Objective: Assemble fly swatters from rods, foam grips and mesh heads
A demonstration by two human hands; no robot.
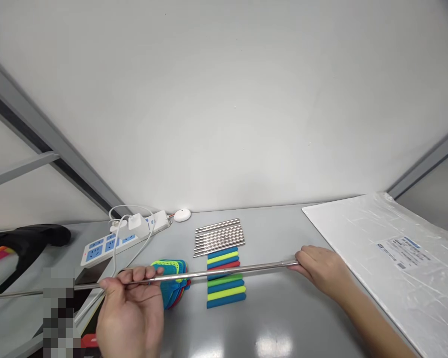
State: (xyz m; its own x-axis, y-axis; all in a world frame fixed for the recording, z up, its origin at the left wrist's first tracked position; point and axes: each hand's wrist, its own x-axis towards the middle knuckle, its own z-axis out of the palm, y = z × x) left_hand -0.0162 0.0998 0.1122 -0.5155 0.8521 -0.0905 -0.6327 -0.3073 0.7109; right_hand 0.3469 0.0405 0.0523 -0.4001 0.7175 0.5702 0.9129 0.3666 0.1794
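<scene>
A long, thin telescopic metal rod [261,267] stretches almost level across the view, pulled out into sections of differing thickness. My left hand [129,318], palm up, pinches a thinner section between thumb and fingers. At the thicker end, my right hand [317,268] grips the rod with closed fingers. Under the rod lies a row of coloured plastic sleeves [226,300] in blue, yellow-green, green and red. A stack of perforated plastic pieces [168,294], resembling fly swatter heads, sits beside my left hand. Several shorter metal rods [219,238] lie side by side behind the sleeves.
To the left, a white power strip [127,241] carries plugs and a looping white cable. A small white oval device [182,215] rests near the wall. On the right lies a flat white wrapped package [388,278] with a label. A black curved object [33,243] is at far left.
</scene>
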